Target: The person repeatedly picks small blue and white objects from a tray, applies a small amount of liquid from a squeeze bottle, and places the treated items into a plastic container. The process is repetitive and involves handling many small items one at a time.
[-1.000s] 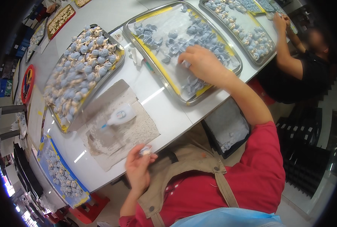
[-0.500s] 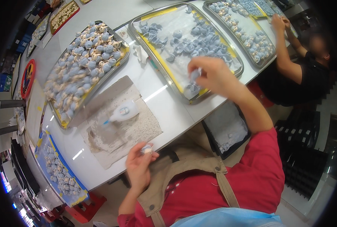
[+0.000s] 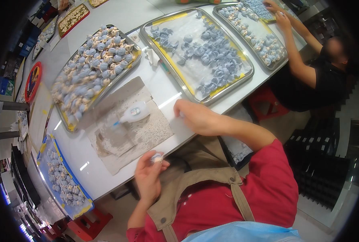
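Note:
Near the table's front edge, my left hand (image 3: 148,176) is closed around a small cream-and-blue figurine (image 3: 157,158) that pokes out between thumb and fingers. My right hand (image 3: 197,117), bent at the wrist, is over the front edge, to the right of the cardboard sheet (image 3: 162,128). Its fingers are pinched on a small blue-grey shell piece, mostly hidden by the fingers. A white squeeze bottle (image 3: 138,111) with a blue tip lies on the cardboard. Beyond my right hand, a metal tray (image 3: 178,76) holds many loose curved blue-grey shell pieces (image 3: 223,56).
At the left, a tilted tray (image 3: 127,69) is heaped with blue-and-cream figurines. A blue-rimmed tray (image 3: 72,177) of similar figurines stands at the lower left. Another metal tray (image 3: 264,32) lies far right, beside a co-worker in black (image 3: 322,80). Red stools (image 3: 266,105) stand under the table.
My right hand has come away from the shell-piece tray, moving left and nearer to me with a piece between its fingers. My left hand has hardly moved. The co-worker's hands shifted left.

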Motion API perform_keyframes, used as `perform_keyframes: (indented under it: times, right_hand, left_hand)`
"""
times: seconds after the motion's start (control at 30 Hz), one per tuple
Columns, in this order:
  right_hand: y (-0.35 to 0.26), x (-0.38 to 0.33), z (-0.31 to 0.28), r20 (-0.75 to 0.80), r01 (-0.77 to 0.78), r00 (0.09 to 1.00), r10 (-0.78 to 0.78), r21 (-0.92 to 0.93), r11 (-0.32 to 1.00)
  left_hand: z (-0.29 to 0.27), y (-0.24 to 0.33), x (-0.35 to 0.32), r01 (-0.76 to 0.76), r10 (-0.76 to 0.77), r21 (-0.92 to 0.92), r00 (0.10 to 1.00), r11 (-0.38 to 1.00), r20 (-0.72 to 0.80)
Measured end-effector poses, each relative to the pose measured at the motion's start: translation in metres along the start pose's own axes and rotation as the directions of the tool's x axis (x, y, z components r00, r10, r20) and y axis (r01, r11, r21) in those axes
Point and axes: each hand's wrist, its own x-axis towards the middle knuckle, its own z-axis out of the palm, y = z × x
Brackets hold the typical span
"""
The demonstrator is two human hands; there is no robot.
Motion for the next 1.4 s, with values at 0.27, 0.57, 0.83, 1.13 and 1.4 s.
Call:
perform_keyframes:
  times: [0.27,0.57,0.83,1.13,1.4]
  right_hand:
    - [0.009,-0.004,0.004,-0.061,0.212,0.975,-0.213,-0.022,0.977]
    - [0.000,-0.017,0.014,-0.162,0.204,0.967,-0.198,0.019,0.979]
    - [-0.011,-0.026,0.029,0.018,0.194,0.979,-0.201,0.197,0.961]
    - [-0.047,-0.049,0.059,0.006,0.186,0.982,-0.189,0.167,0.968]
    - [-0.068,-0.043,0.070,-0.003,0.249,0.968,-0.249,0.030,0.968]
  left_hand:
    - [-0.003,-0.001,-0.009,-0.027,0.028,-0.021,0.999,0.999,0.024]
    - [-0.004,-0.001,-0.014,-0.028,0.028,-0.024,0.999,0.999,0.034]
    - [-0.006,0.000,-0.018,-0.026,0.026,-0.019,1.000,0.999,-0.001]
    - [-0.003,0.000,-0.020,-0.096,0.099,-0.116,0.995,0.989,0.022]
    - [-0.006,-0.003,-0.020,-0.178,0.161,0.151,0.980,0.972,0.119]
